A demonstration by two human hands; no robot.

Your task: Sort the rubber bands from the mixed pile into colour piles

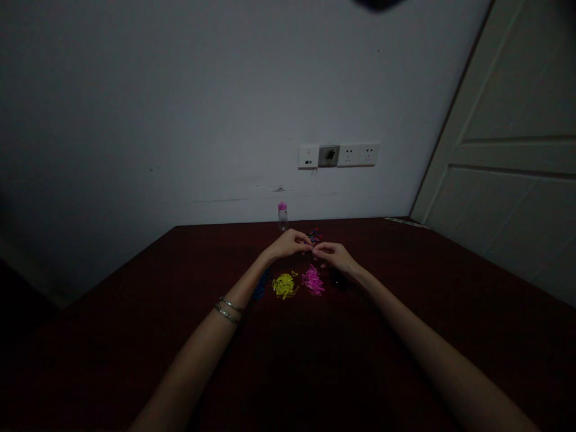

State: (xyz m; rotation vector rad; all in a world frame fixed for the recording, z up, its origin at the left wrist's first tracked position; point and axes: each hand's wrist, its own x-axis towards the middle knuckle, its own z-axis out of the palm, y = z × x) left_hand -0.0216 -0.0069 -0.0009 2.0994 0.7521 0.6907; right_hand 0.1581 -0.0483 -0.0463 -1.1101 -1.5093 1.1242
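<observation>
My left hand (291, 243) and my right hand (333, 257) meet over the dark red table, fingertips pinched close together. Whatever they hold between them is too small and dim to name, though a hint of pink shows there. Just beyond the fingers lies a mixed-colour pile of small strips (315, 234), partly hidden by the hands. Nearer to me are a pile of small yellow strips (283, 286) and a pile of pink ones (312, 281). A blue pile (261, 285) is partly covered by my left forearm. Something dark with a bright glint (338, 280) sits below my right hand.
A small clear bottle with a pink cap (282, 217) stands at the table's back edge against the wall. Sockets and switches (338, 156) are set in the wall above. A pale panelled door (508, 156) borders the table (315, 372) on the right. The light is dim.
</observation>
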